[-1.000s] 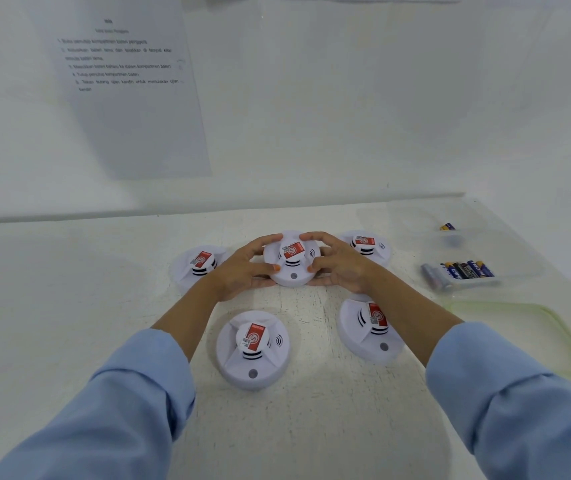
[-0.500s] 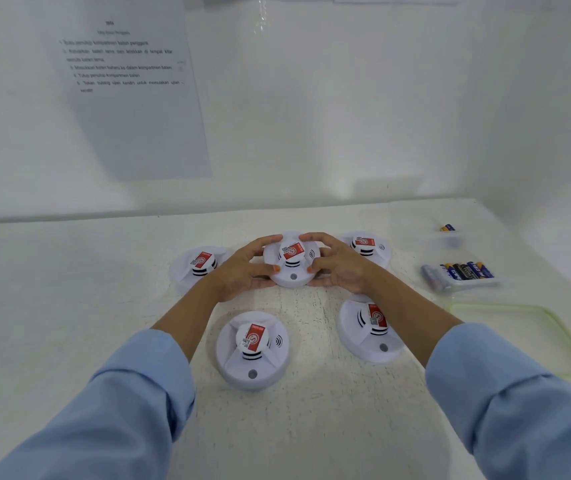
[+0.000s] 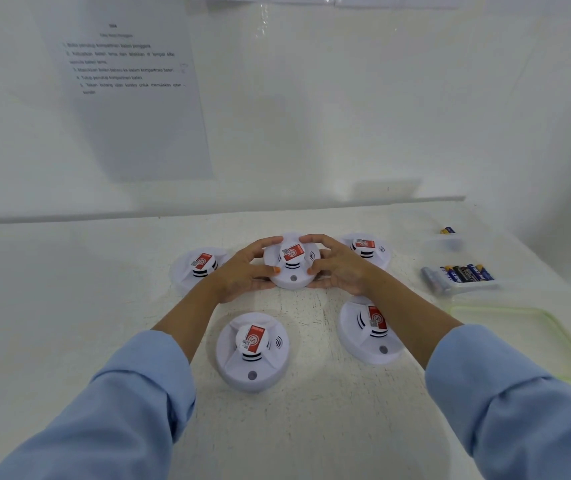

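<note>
Fingers clasping both sides, smoke detector between

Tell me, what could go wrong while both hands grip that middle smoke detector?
The left hand and right hand grip the middle detector by its edges; it might slip when lifted or twisted. The back-right detector sits close behind the right hand, so a knuckle could nudge it.
</note>
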